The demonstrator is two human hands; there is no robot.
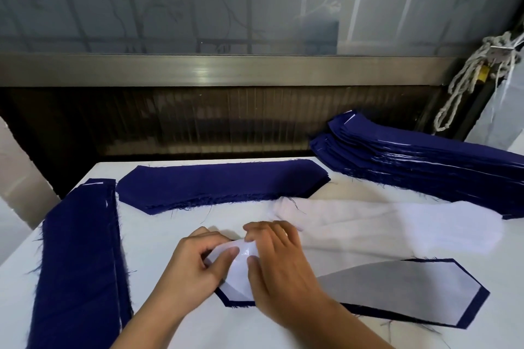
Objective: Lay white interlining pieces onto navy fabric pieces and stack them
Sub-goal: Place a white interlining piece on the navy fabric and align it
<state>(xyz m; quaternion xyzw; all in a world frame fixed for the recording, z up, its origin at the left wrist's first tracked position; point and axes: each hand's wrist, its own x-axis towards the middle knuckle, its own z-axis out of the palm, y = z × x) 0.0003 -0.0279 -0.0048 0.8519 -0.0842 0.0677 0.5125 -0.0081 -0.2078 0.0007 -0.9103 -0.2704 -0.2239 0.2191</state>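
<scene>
White interlining piece (238,272) pinched at its lifted end by left hand (195,262) and right hand (279,261), over navy fabric piece (472,309)

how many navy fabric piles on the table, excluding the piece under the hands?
3. Tall stack at far right; flat pile at back centre; long pile along the left edge. The tall one may be two stacks overlapping.
</scene>
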